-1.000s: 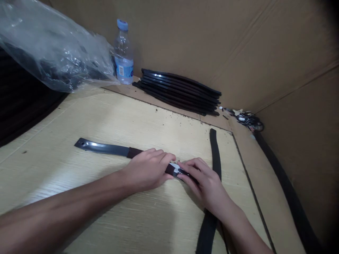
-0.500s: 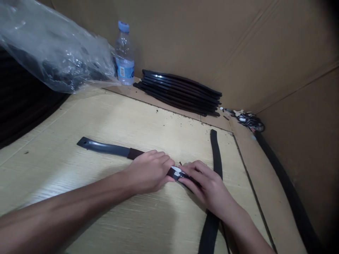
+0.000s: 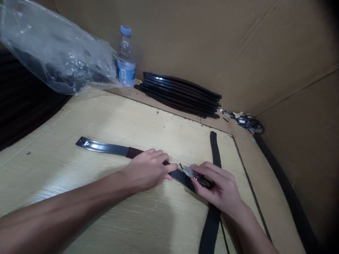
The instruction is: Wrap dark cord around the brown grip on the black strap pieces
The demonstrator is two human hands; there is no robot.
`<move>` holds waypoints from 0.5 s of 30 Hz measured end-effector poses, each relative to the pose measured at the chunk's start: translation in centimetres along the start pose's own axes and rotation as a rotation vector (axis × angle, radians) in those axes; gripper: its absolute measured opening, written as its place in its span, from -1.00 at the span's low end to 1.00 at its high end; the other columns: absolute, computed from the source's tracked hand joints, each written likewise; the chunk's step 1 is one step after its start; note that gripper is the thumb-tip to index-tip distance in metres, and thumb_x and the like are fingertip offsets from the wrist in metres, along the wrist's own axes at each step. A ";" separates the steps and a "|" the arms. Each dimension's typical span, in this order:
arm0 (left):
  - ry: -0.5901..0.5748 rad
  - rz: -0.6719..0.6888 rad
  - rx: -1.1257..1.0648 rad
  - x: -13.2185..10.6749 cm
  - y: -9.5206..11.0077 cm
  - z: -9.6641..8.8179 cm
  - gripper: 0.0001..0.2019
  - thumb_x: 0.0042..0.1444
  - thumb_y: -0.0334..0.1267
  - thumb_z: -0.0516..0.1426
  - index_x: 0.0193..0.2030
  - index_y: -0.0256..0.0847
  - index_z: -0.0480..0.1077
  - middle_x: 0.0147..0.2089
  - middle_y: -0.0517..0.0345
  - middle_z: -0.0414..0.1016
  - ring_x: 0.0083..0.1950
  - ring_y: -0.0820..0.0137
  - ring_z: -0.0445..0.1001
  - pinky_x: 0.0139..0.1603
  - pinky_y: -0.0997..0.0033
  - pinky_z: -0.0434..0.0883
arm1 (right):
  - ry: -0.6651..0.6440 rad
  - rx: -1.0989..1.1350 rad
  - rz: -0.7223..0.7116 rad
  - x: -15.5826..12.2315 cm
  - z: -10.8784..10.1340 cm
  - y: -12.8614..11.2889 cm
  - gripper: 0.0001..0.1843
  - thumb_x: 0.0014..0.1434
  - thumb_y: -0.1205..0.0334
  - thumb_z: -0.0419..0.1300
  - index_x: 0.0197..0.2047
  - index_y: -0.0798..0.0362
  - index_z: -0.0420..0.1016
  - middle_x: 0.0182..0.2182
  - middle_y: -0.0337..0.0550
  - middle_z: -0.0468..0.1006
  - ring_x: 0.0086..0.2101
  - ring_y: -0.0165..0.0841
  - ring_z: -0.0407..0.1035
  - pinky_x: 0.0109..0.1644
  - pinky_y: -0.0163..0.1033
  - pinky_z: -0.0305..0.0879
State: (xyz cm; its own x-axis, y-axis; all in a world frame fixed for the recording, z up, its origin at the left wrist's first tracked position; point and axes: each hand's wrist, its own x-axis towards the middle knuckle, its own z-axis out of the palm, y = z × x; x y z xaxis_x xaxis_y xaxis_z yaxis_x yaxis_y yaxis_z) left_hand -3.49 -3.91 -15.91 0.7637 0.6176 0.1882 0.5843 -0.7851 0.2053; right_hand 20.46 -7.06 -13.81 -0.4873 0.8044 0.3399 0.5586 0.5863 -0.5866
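A long curved metal strip (image 3: pixel 102 147) lies across the pale wooden board (image 3: pixel 79 190), its bare grey end to the left and a dark covering on the part under my hands. My left hand (image 3: pixel 148 171) presses down on the covered part, fingers curled over it. My right hand (image 3: pixel 218 188) is closed on a small cutter (image 3: pixel 194 174) whose silvery tip touches the strip just right of my left fingers. A black flat band (image 3: pixel 215 155) lies on the board beside my right hand and runs under my right wrist.
A stack of black curved strips (image 3: pixel 182 93) rests against the cardboard wall at the back. A water bottle (image 3: pixel 125 58) stands next to a clear plastic bag (image 3: pixel 55 56) of dark parts. Small scraps (image 3: pixel 247 121) lie in the corner. Another black band (image 3: pixel 286 190) runs along the right wall.
My right hand has drawn to the right along the strip, and the cutter's tip now shows between my hands. My left hand has stayed pressed on the strip.
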 end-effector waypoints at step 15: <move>0.017 -0.031 -0.048 0.0 0.0 0.1 -0.68 0.24 -0.03 -0.02 -0.18 -0.24 0.38 -0.24 0.01 0.43 -0.17 0.26 0.37 -0.13 0.28 0.30 | 0.046 -0.073 0.130 0.1 0.3 -1.0 -0.81 0.06 0.31 0.23 -0.19 0.10 0.49 -0.45 -0.16 0.55 -0.47 -0.36 0.44 -0.41 -0.30 0.37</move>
State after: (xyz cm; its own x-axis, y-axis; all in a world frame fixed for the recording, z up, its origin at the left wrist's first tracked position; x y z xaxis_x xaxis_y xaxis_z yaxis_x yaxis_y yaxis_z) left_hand -3.47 -3.89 -15.96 0.7405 0.6424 0.1975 0.5934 -0.7629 0.2566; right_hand 19.67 -7.59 -13.45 -0.3772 0.8765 0.2991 0.6629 0.4810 -0.5737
